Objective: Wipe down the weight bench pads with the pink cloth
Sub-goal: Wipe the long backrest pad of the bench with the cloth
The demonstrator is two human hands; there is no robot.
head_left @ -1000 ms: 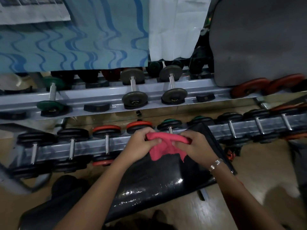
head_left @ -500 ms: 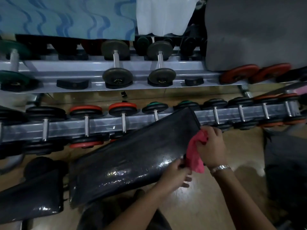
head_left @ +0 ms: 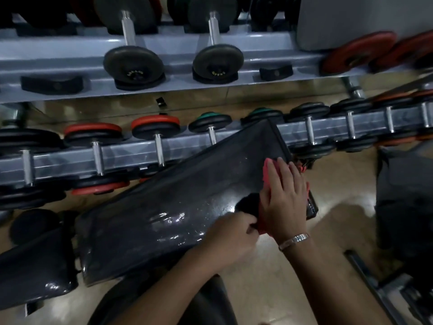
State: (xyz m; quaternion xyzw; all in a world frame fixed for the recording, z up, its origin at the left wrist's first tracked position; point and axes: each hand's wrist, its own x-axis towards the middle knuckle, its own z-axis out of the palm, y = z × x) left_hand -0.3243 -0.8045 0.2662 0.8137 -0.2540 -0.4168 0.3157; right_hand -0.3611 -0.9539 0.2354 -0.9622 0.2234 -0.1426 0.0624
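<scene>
The long black back pad of the weight bench runs diagonally from lower left to upper right, shiny and wet-looking. The smaller black seat pad lies at the lower left. The pink cloth lies on the pad's right end, mostly covered by my right hand, which presses flat on it with fingers spread. My left hand pinches the cloth's lower corner at the pad's near edge.
A two-tier grey dumbbell rack with several dumbbells stands right behind the bench. Red weight plates lean at the upper right. A dark machine part stands on the wooden floor to the right.
The right hand moved from beside the pad's end up onto its top surface, spreading the cloth flat. The left hand stayed at the cloth's lower corner. The view came closer.
</scene>
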